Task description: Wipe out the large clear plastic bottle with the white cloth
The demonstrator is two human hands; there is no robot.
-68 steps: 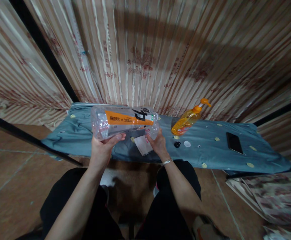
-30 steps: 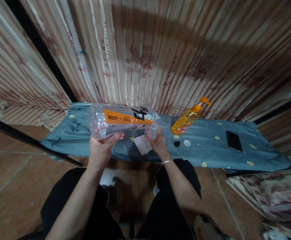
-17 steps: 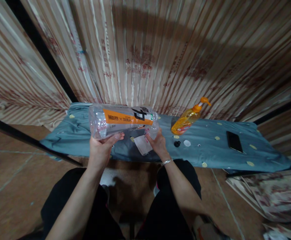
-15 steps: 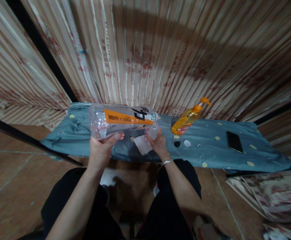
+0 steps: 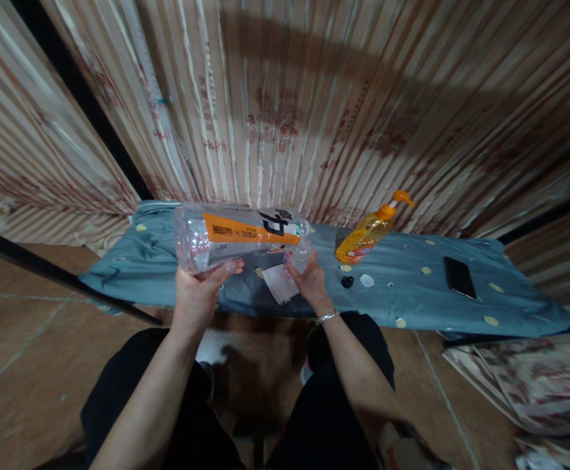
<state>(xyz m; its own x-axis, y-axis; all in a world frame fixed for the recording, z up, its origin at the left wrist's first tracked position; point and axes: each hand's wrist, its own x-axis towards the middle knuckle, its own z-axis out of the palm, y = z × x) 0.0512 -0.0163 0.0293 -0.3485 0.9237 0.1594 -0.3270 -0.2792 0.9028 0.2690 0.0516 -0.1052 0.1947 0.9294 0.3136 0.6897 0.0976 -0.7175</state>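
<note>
Head: clear bottle [image 5: 245, 228] nearly unmoved

The fingers of the left hand [image 5: 195, 294] are mostly hidden behind the clear bottle [image 5: 238, 232], whose smallest print cannot be read. A white sheet [image 5: 279, 286] is partly covered by the right hand [image 5: 313, 282] (its exact grip cannot be told). The left forearm [image 5: 150, 395] is cut off below.

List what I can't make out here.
Head view:
Left hand: most fingers hidden behind the clear bottle.
Clear piece near its neck: partly covered by the right hand, so unidentifiable.
White sheet: one corner hidden by the right hand.
Label: fine print too small.
Bottom-edge object: cut off, dark.
</note>
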